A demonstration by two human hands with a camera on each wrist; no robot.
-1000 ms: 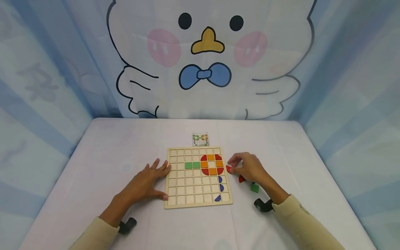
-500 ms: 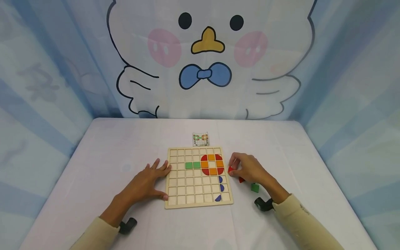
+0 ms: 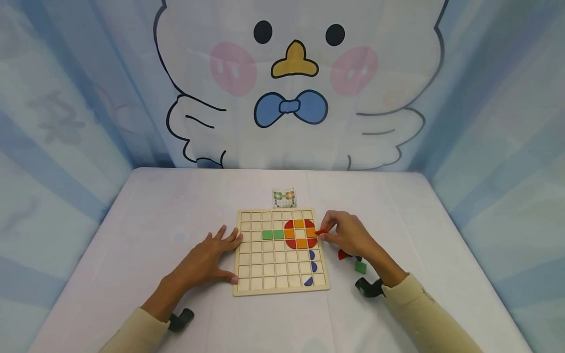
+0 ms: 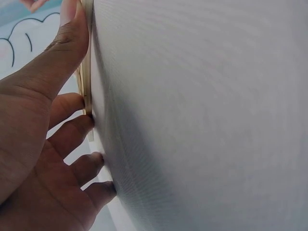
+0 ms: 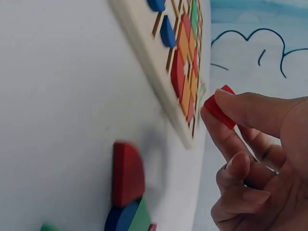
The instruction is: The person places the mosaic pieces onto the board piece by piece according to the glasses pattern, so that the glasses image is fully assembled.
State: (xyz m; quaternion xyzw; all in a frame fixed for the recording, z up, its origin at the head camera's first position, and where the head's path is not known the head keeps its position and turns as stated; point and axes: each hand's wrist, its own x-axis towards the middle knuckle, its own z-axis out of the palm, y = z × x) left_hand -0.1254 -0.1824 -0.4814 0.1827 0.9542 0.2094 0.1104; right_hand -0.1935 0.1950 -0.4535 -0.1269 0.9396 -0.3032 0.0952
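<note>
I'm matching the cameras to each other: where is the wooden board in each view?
Head: wooden board, below centre.
Left wrist: the board, only a narrow strip at upper left.
Right wrist: the board, slanting through the upper middle.
Shared landmark: the printed backdrop with dark outlines.

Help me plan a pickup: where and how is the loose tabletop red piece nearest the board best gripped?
Probably pinch the red piece across its free end, coming from the side of the board; a blue piece and green piece crowd its other end.
</note>
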